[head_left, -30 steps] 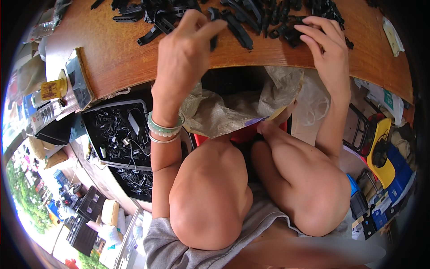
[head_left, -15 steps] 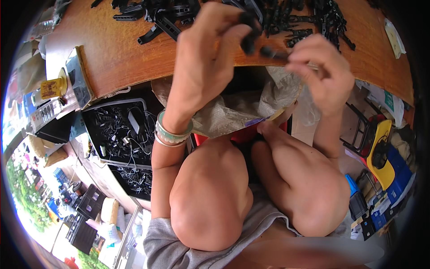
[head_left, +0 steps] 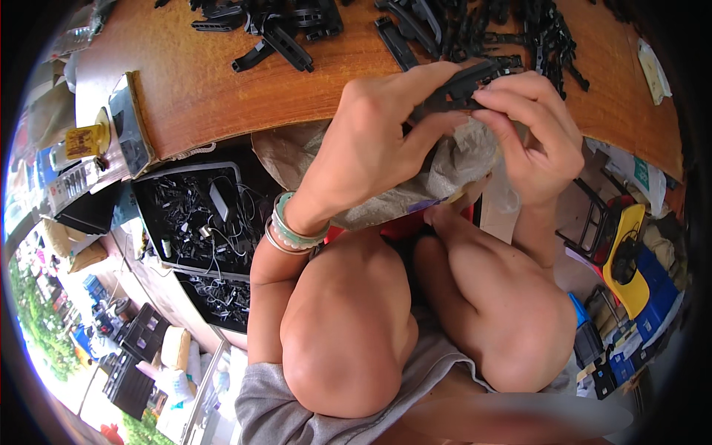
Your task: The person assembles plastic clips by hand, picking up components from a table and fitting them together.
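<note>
My left hand, with bracelets at its wrist, grips a long black plastic part between thumb and fingers, just over the table's near edge. At the part's right end, my right hand has its thumb and fingertips pinched together against it. Whether a second small piece sits in those fingertips is hidden. Beyond the hands lie two heaps of similar parts: loose black pieces to the left and a denser black pile to the right. Under the hands hangs a pale woven sack.
The wooden table spans the far side. Left below its edge stand black trays of small dark parts with white cables. A framed panel leans at the table's left. A yellow chair-like piece and blue boxes stand right.
Both hands have come together. My left hand moved right and slightly down, and the black part now spans the gap between it and my right hand, where earlier each held a separate dark piece.
</note>
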The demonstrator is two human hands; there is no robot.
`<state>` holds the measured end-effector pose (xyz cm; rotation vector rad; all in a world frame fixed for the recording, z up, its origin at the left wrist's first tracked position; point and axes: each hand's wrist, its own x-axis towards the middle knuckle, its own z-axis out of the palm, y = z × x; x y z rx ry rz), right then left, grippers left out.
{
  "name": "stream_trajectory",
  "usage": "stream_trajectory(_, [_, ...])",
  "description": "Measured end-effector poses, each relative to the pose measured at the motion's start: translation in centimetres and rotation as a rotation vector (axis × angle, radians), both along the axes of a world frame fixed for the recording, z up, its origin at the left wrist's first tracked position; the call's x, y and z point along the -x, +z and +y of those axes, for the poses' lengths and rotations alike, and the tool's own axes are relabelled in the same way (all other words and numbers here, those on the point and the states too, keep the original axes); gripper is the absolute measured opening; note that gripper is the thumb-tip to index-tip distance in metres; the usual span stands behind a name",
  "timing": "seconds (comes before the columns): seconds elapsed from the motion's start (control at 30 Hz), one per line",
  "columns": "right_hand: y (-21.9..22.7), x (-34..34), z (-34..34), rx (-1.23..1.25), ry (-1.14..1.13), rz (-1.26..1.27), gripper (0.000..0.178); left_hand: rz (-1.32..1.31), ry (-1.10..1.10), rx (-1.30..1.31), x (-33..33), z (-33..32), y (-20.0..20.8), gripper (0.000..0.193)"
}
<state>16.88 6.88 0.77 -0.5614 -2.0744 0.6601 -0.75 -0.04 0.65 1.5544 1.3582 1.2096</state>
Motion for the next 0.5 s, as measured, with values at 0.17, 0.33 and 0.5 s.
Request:
stream_trajectory(0.17, [1.1, 0.0, 0.2, -0.011, -0.031, -0.100, 0.040, 0.207, -0.017, -0.241, 0.3, 0.4, 0.5, 0.033])
stream_trajectory(0.33, [0.5, -0.3, -0.5, 0.020, -0.080, -0.108, 0.035, 0.194, -0.085, -0.251, 0.3, 0.3, 0.2, 0.037])
stream_trajectory(0.5, [0.0, -0.3, -0.3, 0.019, -0.097, -0.061, 0.033, 0.142, -0.072, -0.248, 0.1, 0.7, -0.1, 0.034])
